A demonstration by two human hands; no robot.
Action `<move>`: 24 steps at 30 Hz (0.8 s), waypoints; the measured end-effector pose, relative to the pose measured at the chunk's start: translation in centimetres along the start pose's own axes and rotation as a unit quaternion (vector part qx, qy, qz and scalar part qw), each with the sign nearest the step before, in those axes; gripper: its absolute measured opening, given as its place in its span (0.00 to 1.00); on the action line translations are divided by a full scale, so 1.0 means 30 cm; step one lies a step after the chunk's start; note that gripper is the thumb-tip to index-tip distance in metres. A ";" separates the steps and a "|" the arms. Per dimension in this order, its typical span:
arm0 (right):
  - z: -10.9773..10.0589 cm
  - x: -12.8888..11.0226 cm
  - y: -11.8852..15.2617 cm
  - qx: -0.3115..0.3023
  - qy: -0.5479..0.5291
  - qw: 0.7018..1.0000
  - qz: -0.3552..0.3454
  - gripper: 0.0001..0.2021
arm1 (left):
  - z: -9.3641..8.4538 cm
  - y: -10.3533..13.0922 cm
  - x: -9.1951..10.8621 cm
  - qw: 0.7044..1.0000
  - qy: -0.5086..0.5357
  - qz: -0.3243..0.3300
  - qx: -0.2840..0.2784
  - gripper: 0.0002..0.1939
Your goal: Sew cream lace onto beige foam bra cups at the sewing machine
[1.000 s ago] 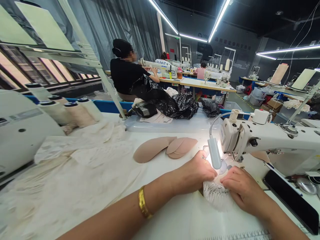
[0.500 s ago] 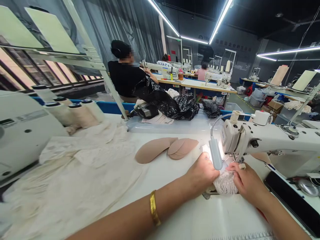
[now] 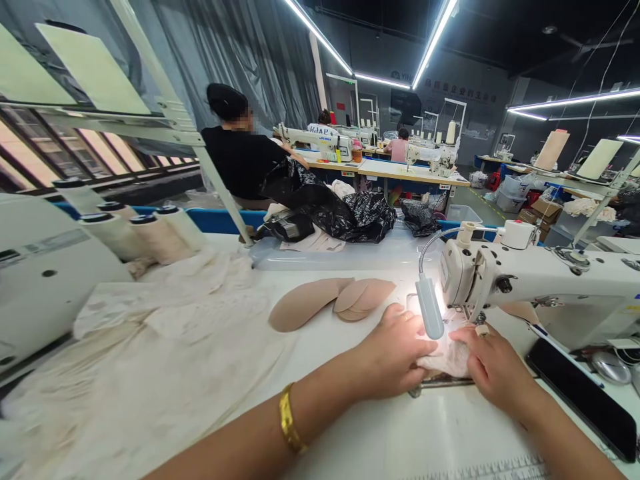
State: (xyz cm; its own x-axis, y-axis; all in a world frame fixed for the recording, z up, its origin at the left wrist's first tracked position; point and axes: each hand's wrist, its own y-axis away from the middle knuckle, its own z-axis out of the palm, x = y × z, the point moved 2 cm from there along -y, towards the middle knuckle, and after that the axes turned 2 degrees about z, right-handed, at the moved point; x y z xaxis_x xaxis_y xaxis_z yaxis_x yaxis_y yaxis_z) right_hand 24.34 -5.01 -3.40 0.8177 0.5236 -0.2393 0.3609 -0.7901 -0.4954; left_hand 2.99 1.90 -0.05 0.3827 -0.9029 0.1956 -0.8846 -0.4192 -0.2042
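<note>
A white sewing machine (image 3: pixel 540 273) stands at the right, its needle area lit by a small grey lamp (image 3: pixel 429 309). Under the needle area lies a pale cloth piece (image 3: pixel 450 358). My left hand (image 3: pixel 395 350) rests on the cloth's left side with its fingers spread, partly behind the lamp. My right hand (image 3: pixel 493 360) is at the cloth's right side, just in front of the needle, index finger stretched onto the cloth and thumb apart. Beige pads (image 3: pixel 307 305) lie flat on the table left of my hands.
White fabric (image 3: pixel 150 373) covers the left of the table (image 3: pixel 360 433). Thread cones (image 3: pixel 163 237) stand behind it. A black phone (image 3: pixel 583 397) lies at the right, near a ruler (image 3: pixel 505 467). Beyond black plastic bags (image 3: pixel 367 217) sits a person in black (image 3: pixel 240 160).
The cloth between my hands now shows a smoother side instead of the fringed, ribbed part. My left hand has flattened and its fingers have spread. The view has shifted slightly.
</note>
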 end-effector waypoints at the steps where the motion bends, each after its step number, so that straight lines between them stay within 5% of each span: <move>1: -0.004 -0.018 0.000 -0.004 -0.004 0.999 -0.033 0.21 | -0.005 0.000 0.007 1.000 0.004 -0.012 -0.006 0.06; 4: -0.006 -0.031 0.006 -0.037 0.003 0.991 -0.129 0.20 | -0.027 0.004 0.033 0.999 0.036 -0.019 -0.017 0.07; 7: -0.006 0.043 0.018 -0.044 0.086 0.983 -0.159 0.23 | -0.048 0.026 0.053 0.997 0.058 -0.003 -0.052 0.06; 11: -0.037 0.125 0.025 -0.025 0.127 0.984 -0.123 0.25 | -0.039 0.046 0.048 0.998 0.012 -0.024 -0.064 0.09; 18: 0.011 -0.006 -0.021 -0.069 0.062 0.989 -0.111 0.19 | 0.000 0.000 0.051 1.000 -0.008 -0.004 -0.028 0.11; 24: 0.041 0.044 -0.021 -0.060 0.043 0.997 -0.032 0.18 | 0.034 0.003 -0.003 0.999 -0.033 0.027 0.003 0.06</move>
State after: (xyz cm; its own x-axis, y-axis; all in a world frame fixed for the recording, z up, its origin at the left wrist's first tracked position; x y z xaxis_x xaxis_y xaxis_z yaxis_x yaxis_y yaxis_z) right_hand 24.64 -3.44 -4.44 0.8245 0.5494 -0.1355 0.4608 -0.7908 -0.4028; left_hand 3.15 1.85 -1.06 0.3517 -0.9283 0.1204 -0.9029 -0.3704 -0.2183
